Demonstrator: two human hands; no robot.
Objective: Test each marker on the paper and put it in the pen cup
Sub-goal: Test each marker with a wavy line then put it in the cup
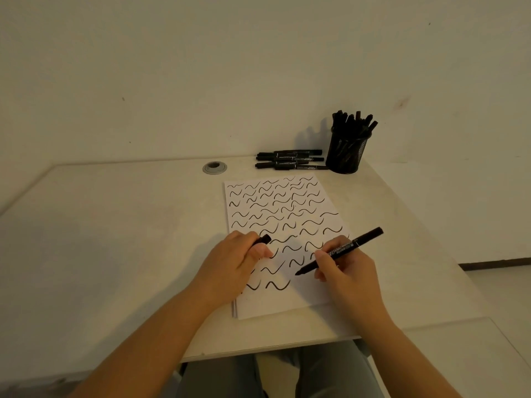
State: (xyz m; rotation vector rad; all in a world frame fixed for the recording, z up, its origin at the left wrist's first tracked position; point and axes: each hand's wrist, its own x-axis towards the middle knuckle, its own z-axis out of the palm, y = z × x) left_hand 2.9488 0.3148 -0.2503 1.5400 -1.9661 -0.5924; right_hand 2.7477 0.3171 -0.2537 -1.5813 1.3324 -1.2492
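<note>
A white sheet of paper (304, 300) covered in several black squiggles lies on the desk. My right hand (347, 271) grips an uncapped black marker (342, 249), its tip just above or on the paper near the lower rows. My left hand (232, 262) rests on the paper's left side and holds the marker's black cap (263, 239) between curled fingers. A black mesh pen cup (346, 152) full of several markers stands at the back right. Three capped black markers (290, 160) lie side by side left of the cup.
A grey cable grommet (214, 168) sits in the cream desk (115, 239) behind the paper. The desk meets a plain wall at the back. Its front edge runs just above my lap; the floor shows at the right.
</note>
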